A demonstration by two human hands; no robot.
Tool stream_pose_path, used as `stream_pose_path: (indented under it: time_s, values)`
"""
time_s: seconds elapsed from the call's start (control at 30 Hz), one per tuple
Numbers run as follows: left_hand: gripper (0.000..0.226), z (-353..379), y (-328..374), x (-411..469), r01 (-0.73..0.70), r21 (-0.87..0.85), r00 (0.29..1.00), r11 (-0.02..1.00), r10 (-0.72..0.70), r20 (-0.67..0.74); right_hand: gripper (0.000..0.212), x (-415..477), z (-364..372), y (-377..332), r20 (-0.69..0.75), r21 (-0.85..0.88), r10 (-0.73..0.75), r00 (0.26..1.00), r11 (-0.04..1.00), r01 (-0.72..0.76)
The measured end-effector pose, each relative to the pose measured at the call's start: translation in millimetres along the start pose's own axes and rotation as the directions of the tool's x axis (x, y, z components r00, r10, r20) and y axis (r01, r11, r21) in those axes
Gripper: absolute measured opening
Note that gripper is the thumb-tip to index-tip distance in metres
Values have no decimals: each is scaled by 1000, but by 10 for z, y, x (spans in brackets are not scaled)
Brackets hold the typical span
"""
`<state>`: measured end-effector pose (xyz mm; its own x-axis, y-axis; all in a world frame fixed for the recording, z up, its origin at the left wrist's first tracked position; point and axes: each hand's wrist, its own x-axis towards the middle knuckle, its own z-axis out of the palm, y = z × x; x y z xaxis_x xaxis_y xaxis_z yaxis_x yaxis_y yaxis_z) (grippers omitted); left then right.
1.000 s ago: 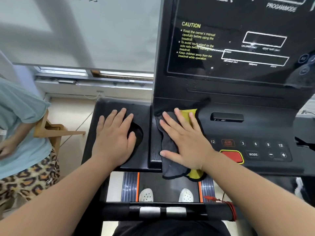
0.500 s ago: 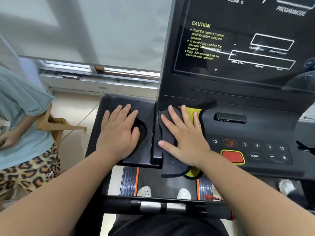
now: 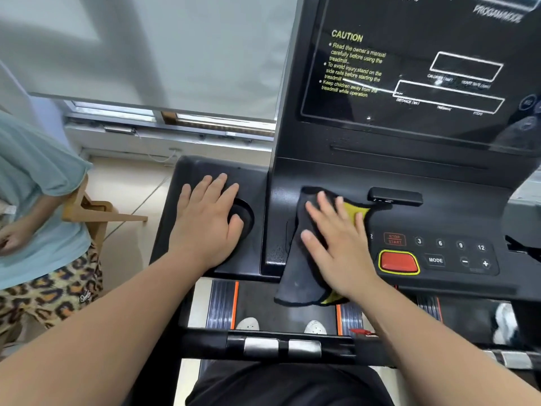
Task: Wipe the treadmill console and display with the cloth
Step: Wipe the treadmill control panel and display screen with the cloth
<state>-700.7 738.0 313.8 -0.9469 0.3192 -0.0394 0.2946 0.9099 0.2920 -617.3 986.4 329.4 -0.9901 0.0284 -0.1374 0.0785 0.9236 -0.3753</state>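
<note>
While my right hand [image 3: 339, 244] lies flat with its fingers spread on the cloth [image 3: 298, 276], the dark grey and yellow fabric sits pressed against the lower deck of the treadmill console [image 3: 439, 218], just left of the button panel. Its lower edge hangs over the console's front lip, above the running belt [image 3: 263, 300]. A yellow patch of the cloth shows beyond my fingertips, close to a small black slot-shaped fitting [image 3: 395, 197] on the deck. My left hand [image 3: 207, 224] rests palm down on the side tray [image 3: 210, 165] to the left, fingers slightly parted and flat, partly covering the round cup recess [image 3: 246, 215]; it grips nothing. To the right of the cloth I see a red button with a yellow rim [image 3: 398, 262], a MODE key [image 3: 435, 260] and numbered keys. Above, the dark display [image 3: 409, 68] carries a yellow CAUTION notice and white outlined boxes. Below the console, a black handlebar with two silver pads [image 3: 281, 345] crosses the view, with two white shoes [image 3: 281, 325] visible on the belt. At far left stands another person in a teal shirt and leopard-print shorts [image 3: 38, 230], beside a wooden frame [image 3: 96, 212].
</note>
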Motion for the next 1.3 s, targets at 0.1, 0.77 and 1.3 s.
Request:
stream_pose_path:
  time_s: [0.1, 0.77, 1.3]
  values:
    - [71, -3, 3, 2, -1, 2, 1000, 1000, 1, -4, 100, 101, 62, -278, 1, -224, 156, 988, 963, -152]
    - [75, -3, 13, -8, -13, -12, 1000, 1000, 13, -16, 96, -186, 200, -291, 39, -355, 25, 999, 935, -9]
    - [68, 27, -14, -18, -10, 0, 1000, 1000, 10, -25, 103, -21, -9, 16, -14, -298, 249, 968, 924, -242]
